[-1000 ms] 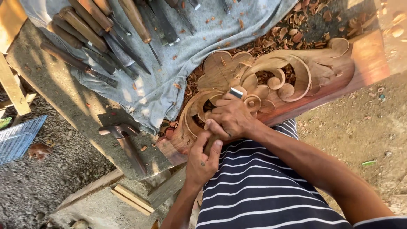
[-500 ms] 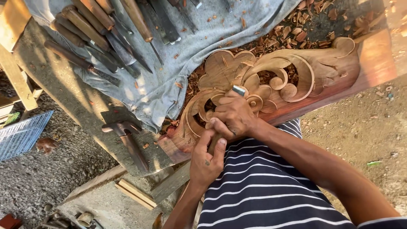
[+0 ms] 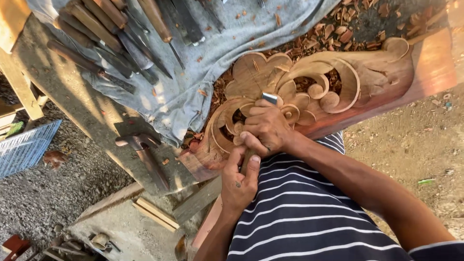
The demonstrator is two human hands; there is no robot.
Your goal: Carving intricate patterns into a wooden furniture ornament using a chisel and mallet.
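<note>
1. Work in hand: a carving chisel (image 3: 265, 107) is driven into a carved wooden panel (image 3: 309, 87) that lies on the workbench (image 3: 77, 111), its near edge just in front of the person's striped shirt (image 3: 309, 212).
2. Right hand (image 3: 265, 129): fingers curled tight around the chisel's shaft near the blade; only the bright metal tip shows beyond the knuckles, touching the relief near the middle of the panel.
3. Left hand (image 3: 240, 180): fingers and thumb closed around the lower end of the chisel handle (image 3: 246, 159), just below the right hand.
4. Done, as judged from the surface: the fan-shaped leaf, the large scrolls and the small spiral buds are already raised and rounded, with pierced gaps between the curls at the left end.
5. Left to do, as a judgement: the flat reddish margin along the near edge and right end looks uncut, and the relief appears rough rather than smoothed, so shaping seems well advanced but finishing not begun.
6. Waste: wood chips (image 3: 338, 29) lie thick beyond the panel and scattered on the grey cloth (image 3: 212, 72).
7. Idle tools: a row of wooden-handled chisels (image 3: 111, 38) rests on the cloth, well apart from the hands; a hammer (image 3: 142, 150) lies on the bare bench near the panel's left end.
</note>
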